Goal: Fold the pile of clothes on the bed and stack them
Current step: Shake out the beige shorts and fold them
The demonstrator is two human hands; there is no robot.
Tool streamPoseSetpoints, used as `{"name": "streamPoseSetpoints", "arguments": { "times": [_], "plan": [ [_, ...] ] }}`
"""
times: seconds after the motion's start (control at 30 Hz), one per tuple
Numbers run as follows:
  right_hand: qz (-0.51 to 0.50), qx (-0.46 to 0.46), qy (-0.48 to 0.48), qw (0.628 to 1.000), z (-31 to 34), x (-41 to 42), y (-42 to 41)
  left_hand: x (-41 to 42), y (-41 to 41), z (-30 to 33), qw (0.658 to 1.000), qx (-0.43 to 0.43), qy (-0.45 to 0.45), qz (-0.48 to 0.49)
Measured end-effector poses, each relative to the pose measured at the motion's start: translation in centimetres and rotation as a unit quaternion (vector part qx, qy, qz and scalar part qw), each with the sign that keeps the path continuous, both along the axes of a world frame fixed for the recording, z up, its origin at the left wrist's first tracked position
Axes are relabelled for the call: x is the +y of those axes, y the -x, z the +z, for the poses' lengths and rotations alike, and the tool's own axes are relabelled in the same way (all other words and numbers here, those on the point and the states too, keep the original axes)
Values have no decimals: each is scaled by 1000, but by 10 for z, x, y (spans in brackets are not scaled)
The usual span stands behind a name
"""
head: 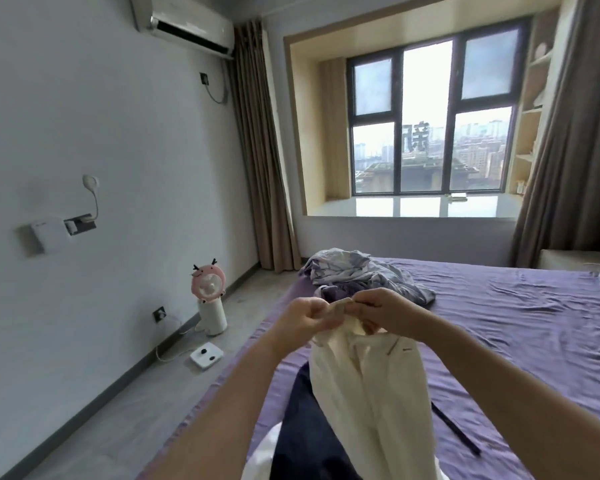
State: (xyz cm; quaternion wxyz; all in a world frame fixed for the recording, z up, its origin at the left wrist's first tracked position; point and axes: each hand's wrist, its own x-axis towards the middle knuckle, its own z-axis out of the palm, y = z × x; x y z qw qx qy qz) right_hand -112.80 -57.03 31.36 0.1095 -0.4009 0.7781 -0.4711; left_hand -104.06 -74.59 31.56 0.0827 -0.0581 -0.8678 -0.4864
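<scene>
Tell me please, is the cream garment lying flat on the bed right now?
No, both hands hold the cream garment up by its top edge.

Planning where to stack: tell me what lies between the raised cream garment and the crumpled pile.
Head view: only bare purple sheet lies between the cream garment and the pile.

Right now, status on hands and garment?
Left hand and right hand both grip cream garment at top, held up. Crumpled pile still unfolded behind. Nothing blocking.
</scene>
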Motion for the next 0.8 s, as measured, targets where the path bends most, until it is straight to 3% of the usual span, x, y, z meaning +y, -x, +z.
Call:
{"name": "streamPoseSetpoints", "arguments": {
  "times": [0.2,0.33,0.4,0.57,0.8],
  "plan": [
    [-38,-82,62,994,0,45,-32,36,-14,-3,994,20,-101,-29],
    [12,-119,26,993,-11,75,-59,53,-17,-6,989,19,-145,-31],
    [0,-69,-7,998,-17,82,-73,58,-19,-9,986,15,-163,-31],
    [-186,30,29,982,-27,99,-96,71,-26,-18,990,36,-131,-42],
    [-223,132,-50,965,-28,106,-129,93,-39,-31,993,31,-94,-63]
  ]
}}
